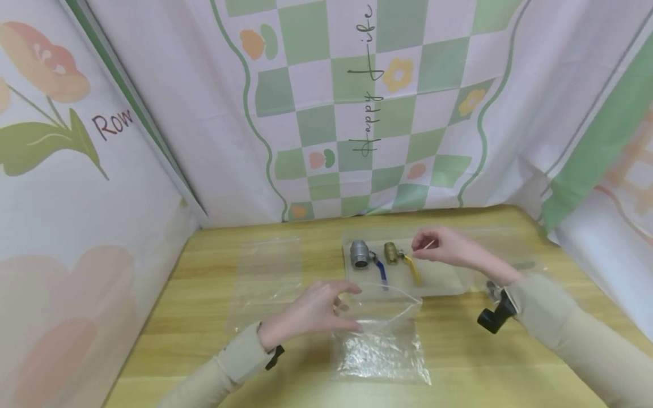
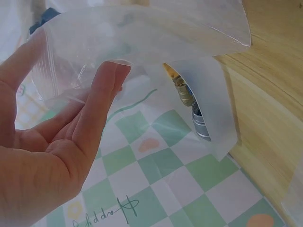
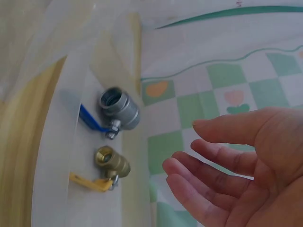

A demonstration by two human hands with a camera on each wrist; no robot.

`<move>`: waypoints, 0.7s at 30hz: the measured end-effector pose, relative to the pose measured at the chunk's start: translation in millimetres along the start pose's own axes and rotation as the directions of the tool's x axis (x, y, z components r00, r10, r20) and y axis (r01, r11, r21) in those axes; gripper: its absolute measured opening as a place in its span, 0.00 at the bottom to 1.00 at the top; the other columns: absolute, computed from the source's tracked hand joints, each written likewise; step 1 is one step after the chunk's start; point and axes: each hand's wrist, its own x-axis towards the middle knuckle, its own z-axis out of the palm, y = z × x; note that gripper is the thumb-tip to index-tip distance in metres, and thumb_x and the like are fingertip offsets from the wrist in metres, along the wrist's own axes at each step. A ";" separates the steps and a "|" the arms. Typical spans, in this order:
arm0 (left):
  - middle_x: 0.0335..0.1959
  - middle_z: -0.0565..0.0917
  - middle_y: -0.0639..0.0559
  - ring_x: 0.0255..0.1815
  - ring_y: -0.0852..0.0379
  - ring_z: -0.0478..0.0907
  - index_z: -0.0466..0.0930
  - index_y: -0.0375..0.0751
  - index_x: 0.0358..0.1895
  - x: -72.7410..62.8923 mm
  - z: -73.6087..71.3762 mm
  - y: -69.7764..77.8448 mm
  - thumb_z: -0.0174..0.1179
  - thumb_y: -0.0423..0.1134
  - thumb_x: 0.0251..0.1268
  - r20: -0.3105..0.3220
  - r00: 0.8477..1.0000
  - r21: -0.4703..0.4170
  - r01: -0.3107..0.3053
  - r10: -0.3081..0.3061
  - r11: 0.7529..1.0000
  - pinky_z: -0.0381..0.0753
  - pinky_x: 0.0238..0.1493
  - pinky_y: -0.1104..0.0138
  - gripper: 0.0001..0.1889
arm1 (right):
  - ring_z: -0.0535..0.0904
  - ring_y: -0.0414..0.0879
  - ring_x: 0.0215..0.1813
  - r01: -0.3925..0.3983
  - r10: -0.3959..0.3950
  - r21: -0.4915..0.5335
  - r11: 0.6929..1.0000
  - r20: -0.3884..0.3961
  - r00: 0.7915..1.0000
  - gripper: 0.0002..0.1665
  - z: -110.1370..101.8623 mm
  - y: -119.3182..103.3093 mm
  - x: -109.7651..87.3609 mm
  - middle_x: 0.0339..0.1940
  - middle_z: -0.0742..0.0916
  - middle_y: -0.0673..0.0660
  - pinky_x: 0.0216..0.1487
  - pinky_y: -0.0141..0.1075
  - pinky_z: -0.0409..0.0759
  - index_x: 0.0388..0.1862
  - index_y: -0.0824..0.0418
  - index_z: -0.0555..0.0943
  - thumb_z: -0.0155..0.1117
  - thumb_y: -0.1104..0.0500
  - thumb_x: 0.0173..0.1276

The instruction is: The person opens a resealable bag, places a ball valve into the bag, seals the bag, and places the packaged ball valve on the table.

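Note:
My left hand (image 1: 316,309) is at a clear zip bag (image 1: 380,351), thumb and fingers spread wide at its gaping mouth. In the left wrist view, one finger shows behind the film of the bag (image 2: 156,35). My right hand (image 3: 236,170) hovers just right of the brass ball valve (image 3: 114,163), fingers loosely bent and apart, holding nothing. That valve has a yellow lever (image 1: 412,269). Left of it stands a larger silver ball valve (image 1: 359,253) with a blue lever (image 1: 381,272). Both valves rest on a whitish translucent sheet (image 1: 444,277).
Another clear bag (image 1: 270,263) lies flat on the wooden table (image 1: 204,306) at the left. More clear plastic lies at the back right, partly behind my right arm. Printed curtains (image 1: 311,73) hang along the back and sides.

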 end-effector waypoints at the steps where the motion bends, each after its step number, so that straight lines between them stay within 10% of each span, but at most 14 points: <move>1: 0.62 0.82 0.45 0.43 0.58 0.88 0.75 0.39 0.64 0.2 0.2 -0.4 0.76 0.47 0.49 0.000 1.000 0.001 -0.002 0.002 1.000 0.80 0.36 0.87 0.37 | 0.86 0.54 0.42 -0.013 0.013 0.011 1.000 0.009 1.000 0.11 -0.1 3.0 2.8 0.38 0.88 0.63 0.36 0.26 0.85 0.40 0.69 0.81 0.68 0.62 0.65; 21: 0.63 0.81 0.45 0.45 0.56 0.89 0.75 0.39 0.63 1.1 1.3 -3.5 0.75 0.47 0.51 0.000 1.000 -0.019 -0.016 0.016 1.000 0.81 0.36 0.86 0.36 | 0.85 0.49 0.37 -0.231 0.237 -0.056 0.971 0.144 0.961 0.19 9.7 43.1 51.3 0.43 0.87 0.68 0.40 0.40 0.89 0.46 0.73 0.79 0.69 0.60 0.62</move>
